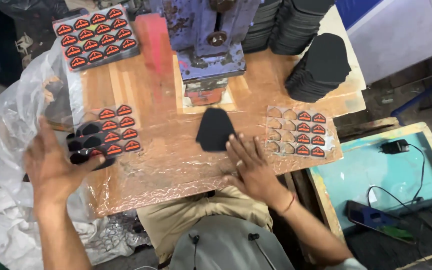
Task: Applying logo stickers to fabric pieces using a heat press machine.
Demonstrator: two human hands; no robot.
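Observation:
My right hand (250,165) lies flat on the foil-covered bench top, fingertips on the near edge of a black shield-shaped piece (214,129) that sits in front of the blue press (207,37). My left hand (51,167) is spread open at the bench's left edge, thumb touching a sheet of red-and-black badges (107,135) with several badges gone. To the right of the black piece lies another badge sheet (297,132), its left part empty.
A full badge sheet (96,36) rests at the back left. Stacks of black shaped pieces (321,67) stand at the back right. A clear plastic bag (13,120) hangs on the left. A teal box (376,170) with a phone and charger sits at the right.

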